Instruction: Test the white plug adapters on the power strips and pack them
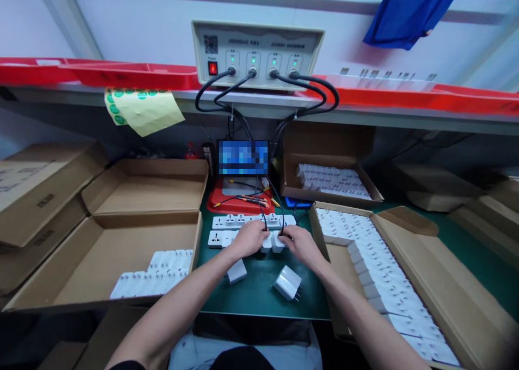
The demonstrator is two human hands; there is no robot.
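My left hand (249, 238) is closed with its fingertips on the end of a thin black cable, at a white charger (266, 244). Beside it, my right hand (300, 243) pinches the end of another black cable (283, 218) at a second white charger (277, 243). Both chargers sit at the front white power strip (214, 239); whether the cable ends are fully in them is hidden by my fingers. Behind lies another power strip (221, 222). On the green mat nearer me are two loose chargers, a left one (237, 271) and a right one (287, 283) with its prongs showing.
Left stands an open carton (81, 256) with several chargers; right, a fuller carton (338, 256). A third carton (328, 194) is behind. A tester box (259, 53) with green lights and black cables is on the shelf, above a small screen (243, 158) and red tray (214, 199).
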